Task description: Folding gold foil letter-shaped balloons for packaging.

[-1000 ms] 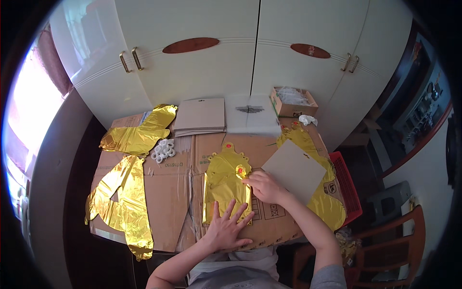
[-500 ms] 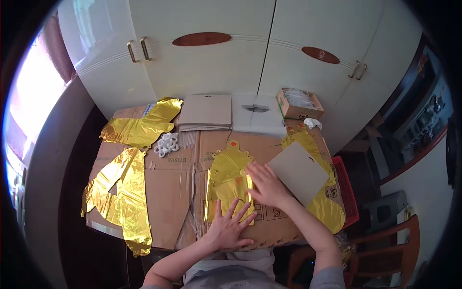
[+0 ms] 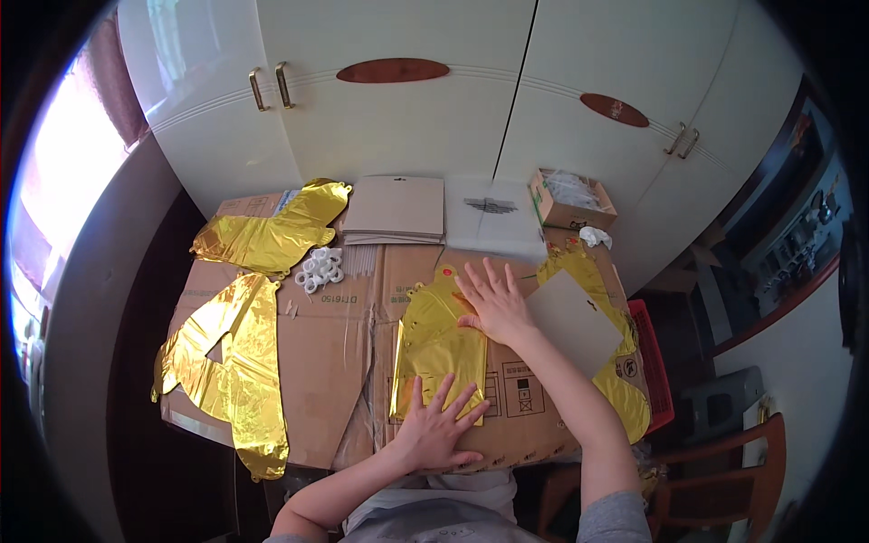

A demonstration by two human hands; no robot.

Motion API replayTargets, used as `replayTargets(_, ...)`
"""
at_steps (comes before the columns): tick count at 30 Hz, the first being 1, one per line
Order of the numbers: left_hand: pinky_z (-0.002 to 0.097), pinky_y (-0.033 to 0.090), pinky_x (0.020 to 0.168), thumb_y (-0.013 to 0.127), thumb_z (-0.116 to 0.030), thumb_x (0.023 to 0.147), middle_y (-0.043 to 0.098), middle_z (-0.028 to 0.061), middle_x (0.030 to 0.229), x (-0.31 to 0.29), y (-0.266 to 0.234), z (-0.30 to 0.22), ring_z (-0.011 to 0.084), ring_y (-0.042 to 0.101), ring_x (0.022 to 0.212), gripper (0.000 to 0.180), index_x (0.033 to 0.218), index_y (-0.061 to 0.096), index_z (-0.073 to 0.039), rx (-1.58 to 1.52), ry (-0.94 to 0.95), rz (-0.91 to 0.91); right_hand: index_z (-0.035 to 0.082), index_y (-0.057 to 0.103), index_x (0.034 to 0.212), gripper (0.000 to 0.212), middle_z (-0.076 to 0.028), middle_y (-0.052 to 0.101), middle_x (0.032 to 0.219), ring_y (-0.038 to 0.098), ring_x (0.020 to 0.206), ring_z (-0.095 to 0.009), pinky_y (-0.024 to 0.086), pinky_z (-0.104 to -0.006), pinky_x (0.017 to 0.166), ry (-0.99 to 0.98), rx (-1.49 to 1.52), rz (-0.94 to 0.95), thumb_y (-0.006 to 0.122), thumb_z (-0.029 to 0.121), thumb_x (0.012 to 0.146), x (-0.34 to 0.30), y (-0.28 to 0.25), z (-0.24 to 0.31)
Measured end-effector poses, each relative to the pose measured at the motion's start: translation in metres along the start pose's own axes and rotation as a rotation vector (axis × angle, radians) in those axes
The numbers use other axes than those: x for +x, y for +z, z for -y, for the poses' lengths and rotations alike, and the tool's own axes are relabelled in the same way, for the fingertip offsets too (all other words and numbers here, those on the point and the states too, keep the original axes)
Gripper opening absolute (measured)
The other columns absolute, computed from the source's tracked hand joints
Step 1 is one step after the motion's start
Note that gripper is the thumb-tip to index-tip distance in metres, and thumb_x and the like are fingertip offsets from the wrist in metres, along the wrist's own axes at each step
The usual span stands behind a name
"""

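Note:
A folded gold foil balloon [image 3: 441,351] lies flat on the cardboard in front of me, with small tabs and a red dot at its far end. My left hand [image 3: 439,427] rests with fingers spread on its near edge. Over its far right side lies my right hand [image 3: 494,306], fingers stretched out and apart. Right of that hand is a beige card [image 3: 576,324], lying across more gold foil balloons [image 3: 625,398]. Neither hand grips anything.
Left lie gold foil balloons, one A-shaped [image 3: 249,353], one farther back [image 3: 272,233]. White rings [image 3: 319,270], thin white sticks [image 3: 360,261], stacked cards [image 3: 395,208], a clear plastic sheet [image 3: 493,217] and a small box [image 3: 572,199] line the back. A red basket [image 3: 650,362] stands right.
My right hand has slid away from me, up along the right side of the balloon toward its far end. My left hand stays at the near edge. The view has shifted slightly.

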State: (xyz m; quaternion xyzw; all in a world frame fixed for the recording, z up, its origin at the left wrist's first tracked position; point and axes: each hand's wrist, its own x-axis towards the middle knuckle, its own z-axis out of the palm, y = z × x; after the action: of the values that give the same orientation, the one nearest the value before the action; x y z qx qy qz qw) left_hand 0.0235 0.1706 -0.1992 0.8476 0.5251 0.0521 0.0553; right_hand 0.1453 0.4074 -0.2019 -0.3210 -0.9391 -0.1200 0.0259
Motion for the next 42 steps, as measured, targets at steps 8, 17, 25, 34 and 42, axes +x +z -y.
replayTargets(8,0.0782,0.012,0.103,0.04,-0.08,0.082,0.031,0.011,0.155,-0.004,0.002,-0.005,0.0427,0.021,0.144,0.088,0.151,0.035,-0.027,0.012,-0.047,-0.028,0.018,0.028,0.151,0.086,-0.014,0.021,0.159,0.019,0.144,-0.045,0.023,-0.0595,0.114,0.327,0.143,0.059,0.065,0.054,0.083,-0.029,-0.021,-0.022)
replayTargets(17,0.0807,0.013,0.1,0.042,-0.082,0.079,0.03,0.0121,0.156,0.002,0.01,-0.022,0.0451,0.02,0.144,0.089,0.149,0.037,-0.027,-0.008,-0.087,-0.067,0.004,0.02,0.151,0.085,-0.036,0.031,0.147,0.051,0.12,-0.053,0.045,-0.0502,0.101,0.397,0.165,0.415,0.062,0.032,0.083,-0.118,-0.034,-0.048)
replayTargets(25,0.0797,0.014,0.101,0.044,-0.078,0.081,0.031,0.0154,0.154,0.0,0.005,-0.025,0.047,0.02,0.143,0.088,0.148,0.038,-0.022,-0.032,-0.121,-0.121,-0.007,0.051,0.129,0.05,-0.023,0.068,0.104,0.071,0.089,-0.025,0.058,-0.0326,0.068,0.216,-0.123,0.189,0.058,0.008,0.082,-0.115,-0.042,-0.029)
replayTargets(34,0.0507,0.036,0.107,0.06,-0.056,0.088,0.031,0.0229,0.151,-0.049,-0.026,0.006,0.0377,0.041,0.132,0.088,0.154,0.019,-0.014,-1.17,-0.374,-0.596,-0.001,0.064,0.12,0.034,-0.017,0.067,0.117,0.066,0.107,-0.031,0.056,-0.0342,0.077,-0.21,-0.194,-0.47,0.054,0.009,0.089,-0.162,-0.163,0.073)
replayTargets(42,0.032,0.054,0.083,0.058,0.001,0.09,0.052,0.0141,0.131,-0.076,-0.019,0.037,0.0209,0.062,0.103,0.081,0.156,0.014,-0.016,-1.625,-0.582,-0.404,0.009,0.066,0.119,0.035,-0.006,0.066,0.12,0.062,0.113,-0.03,0.051,-0.0418,0.094,-0.388,0.15,-0.356,0.06,0.028,0.09,-0.201,-0.105,0.172)
